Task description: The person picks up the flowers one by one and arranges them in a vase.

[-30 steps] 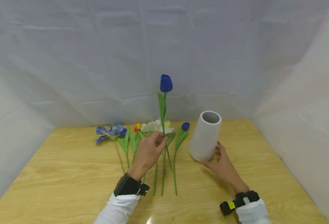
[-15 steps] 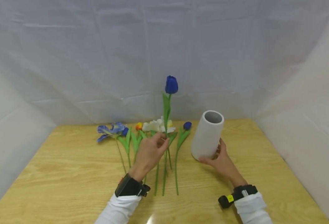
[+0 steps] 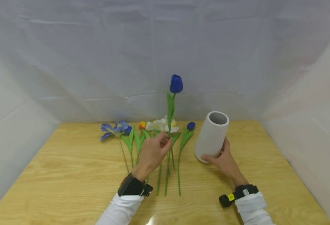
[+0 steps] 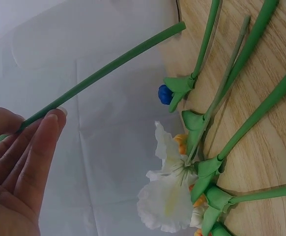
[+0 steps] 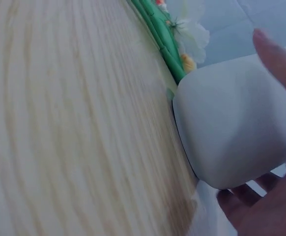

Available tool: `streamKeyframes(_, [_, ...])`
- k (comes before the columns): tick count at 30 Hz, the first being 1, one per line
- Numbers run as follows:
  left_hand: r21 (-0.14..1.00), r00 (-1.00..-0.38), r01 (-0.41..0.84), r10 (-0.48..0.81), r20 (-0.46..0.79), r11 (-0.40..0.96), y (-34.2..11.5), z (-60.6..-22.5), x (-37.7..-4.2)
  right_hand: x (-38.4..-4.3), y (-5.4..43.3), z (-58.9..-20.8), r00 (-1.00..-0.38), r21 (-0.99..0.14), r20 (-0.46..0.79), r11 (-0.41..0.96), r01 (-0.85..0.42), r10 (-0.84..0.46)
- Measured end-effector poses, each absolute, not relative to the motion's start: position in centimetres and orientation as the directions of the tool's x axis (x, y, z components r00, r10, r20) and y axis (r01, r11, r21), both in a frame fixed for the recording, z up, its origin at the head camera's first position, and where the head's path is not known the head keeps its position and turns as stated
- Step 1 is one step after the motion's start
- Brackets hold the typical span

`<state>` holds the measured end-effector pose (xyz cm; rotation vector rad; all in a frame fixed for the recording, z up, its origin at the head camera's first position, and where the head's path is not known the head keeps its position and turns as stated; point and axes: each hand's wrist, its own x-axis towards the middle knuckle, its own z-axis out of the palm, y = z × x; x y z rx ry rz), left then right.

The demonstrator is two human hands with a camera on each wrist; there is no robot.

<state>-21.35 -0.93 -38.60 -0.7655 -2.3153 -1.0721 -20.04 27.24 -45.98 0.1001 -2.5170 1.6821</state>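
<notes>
My left hand pinches a blue tulip by its green stem. The flower stands upright above the table, its bloom against the backdrop. To the right, a white tapered vase stands on the table with its round mouth up. My right hand holds the vase low, thumb across the front and fingers round the right side; the far fingertips are partly hidden. In the right wrist view the vase lies between thumb and fingers. The tulip's lower stem end hangs free in the left wrist view.
Between the hands and left of them, artificial flowers lie on the wooden table: a blue-violet iris-like bloom, white flowers, an orange-yellow one and another blue tulip. Pale cloth encloses the back and sides.
My left hand has carried the upright tulip slightly right, toward the vase. The fingers of my right hand have settled more closely round the vase. The head view has also shifted a little.
</notes>
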Motion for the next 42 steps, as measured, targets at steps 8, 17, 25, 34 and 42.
streamKeyframes(8, [0.526,-0.735,0.653,0.292,0.611,0.545,-0.5,-38.6,-21.3,-20.3,26.9,-46.1,-0.986,-0.94,0.15,0.32,-0.121,0.068])
streamKeyframes(17, [0.516,-0.717,0.674,0.299,0.63,0.528,-0.2,-38.3,-21.6,-20.1,27.0,-45.8,-0.99,-0.925,0.13,0.365,-0.105,0.046])
streamKeyframes(25, [0.499,-0.696,0.693,0.301,0.652,0.52,0.2,-38.0,-22.2,-20.4,26.8,-46.0,-0.989,-0.932,0.148,0.335,-0.137,0.008])
streamKeyframes(34, [0.527,-0.685,0.711,0.29,0.668,0.466,0.7,-37.0,-22.7,-20.5,26.9,-46.2,-0.991,-0.935,0.137,0.331,-0.131,-0.005])
streamKeyframes(42, [0.534,-0.652,0.745,0.263,0.711,0.399,1.4,-35.4,-23.2,-20.8,26.8,-46.8,-0.993,-0.933,0.119,0.341,-0.113,-0.002])
